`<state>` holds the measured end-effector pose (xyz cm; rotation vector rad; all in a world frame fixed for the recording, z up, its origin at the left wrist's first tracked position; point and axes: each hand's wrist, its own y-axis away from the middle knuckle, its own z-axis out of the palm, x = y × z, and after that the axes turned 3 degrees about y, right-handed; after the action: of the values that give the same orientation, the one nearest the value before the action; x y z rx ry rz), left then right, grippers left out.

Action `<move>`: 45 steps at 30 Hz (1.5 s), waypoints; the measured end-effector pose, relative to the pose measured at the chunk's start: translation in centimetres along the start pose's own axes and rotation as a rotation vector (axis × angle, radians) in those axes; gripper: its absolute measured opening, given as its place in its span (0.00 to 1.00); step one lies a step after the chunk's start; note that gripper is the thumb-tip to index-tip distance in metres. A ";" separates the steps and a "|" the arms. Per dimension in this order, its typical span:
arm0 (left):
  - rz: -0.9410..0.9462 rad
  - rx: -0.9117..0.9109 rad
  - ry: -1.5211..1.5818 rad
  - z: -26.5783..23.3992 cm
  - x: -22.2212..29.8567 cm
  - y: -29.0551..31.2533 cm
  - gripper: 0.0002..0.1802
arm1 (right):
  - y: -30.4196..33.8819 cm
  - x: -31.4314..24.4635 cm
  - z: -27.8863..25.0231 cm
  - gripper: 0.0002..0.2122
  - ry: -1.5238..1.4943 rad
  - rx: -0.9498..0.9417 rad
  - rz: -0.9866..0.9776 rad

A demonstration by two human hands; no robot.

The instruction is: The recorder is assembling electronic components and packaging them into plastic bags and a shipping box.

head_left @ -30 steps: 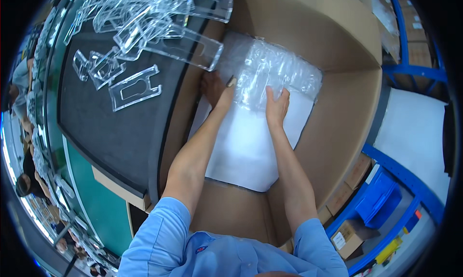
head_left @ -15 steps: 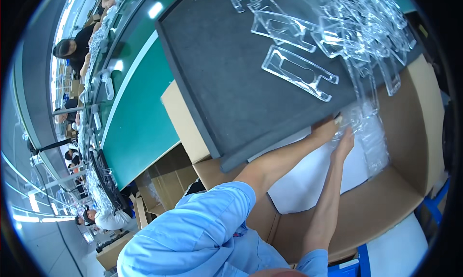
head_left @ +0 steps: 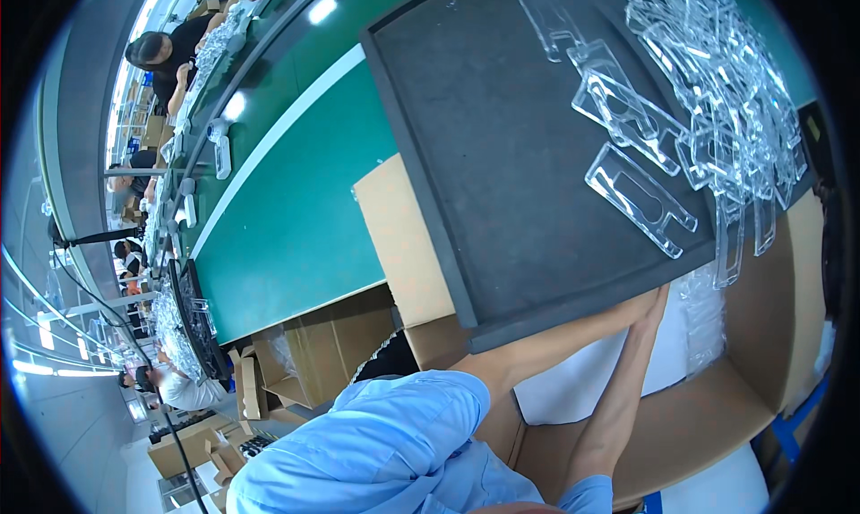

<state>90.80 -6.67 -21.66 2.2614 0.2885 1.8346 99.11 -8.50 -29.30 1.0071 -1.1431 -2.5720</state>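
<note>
Both arms reach down into an open cardboard box [head_left: 690, 424] under the front edge of a dark tray [head_left: 502, 201]. My left hand [head_left: 651, 305] shows only to about the wrist; the tray's rim covers its fingers. Close against it is my right hand [head_left: 644, 327], whose fingers are hidden too. What either hand holds, if anything, does not show. Inside the box lie a white sheet [head_left: 573, 384] and clear plastic bags [head_left: 704, 326], just right of my hands. A clear plastic frame [head_left: 638, 199] rests on the tray above them.
A heap of clear frames [head_left: 739, 93] covers the tray's right side. A raised box flap [head_left: 408, 241] stands against its left edge. Beyond is a green worktop [head_left: 296, 209]; a co-worker [head_left: 170, 62] sits across the line. More cardboard boxes [head_left: 318, 353] stand at lower left.
My view has shifted, so the tray and frames appear farther right and lower. My hands, earlier visible at a clear plastic bag, are now farther under the tray's edge with fingers hidden.
</note>
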 end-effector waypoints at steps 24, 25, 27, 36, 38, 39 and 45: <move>0.354 0.226 0.520 -54.5 14.7 22.4 0.48 | 37.1 20.0 37.2 0.30 0.511 -0.500 -0.317; 0.389 0.314 0.490 -57.3 13.2 23.5 0.50 | 38.1 23.1 40.1 0.30 0.554 -0.551 -0.357; 0.376 0.441 0.548 -63.9 10.7 25.4 0.52 | 39.5 28.7 45.3 0.29 0.657 -0.709 -0.217; 0.043 0.422 0.550 -77.5 4.9 29.5 0.47 | 42.7 38.8 53.7 0.25 1.047 -0.947 -0.015; 0.016 0.388 0.662 -78.2 4.6 29.0 0.39 | 42.1 38.7 54.3 0.25 1.101 -0.989 0.013; 0.007 0.391 0.665 -78.2 4.3 28.6 0.39 | 41.6 38.4 54.5 0.25 1.153 -1.054 0.019; -0.028 0.392 0.520 -75.9 4.2 26.1 0.36 | 37.6 37.3 54.2 0.27 1.257 -1.154 0.042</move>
<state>17.76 -27.16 4.96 1.9242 0.8221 2.5091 31.54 -16.51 4.11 1.6106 0.5497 -1.4114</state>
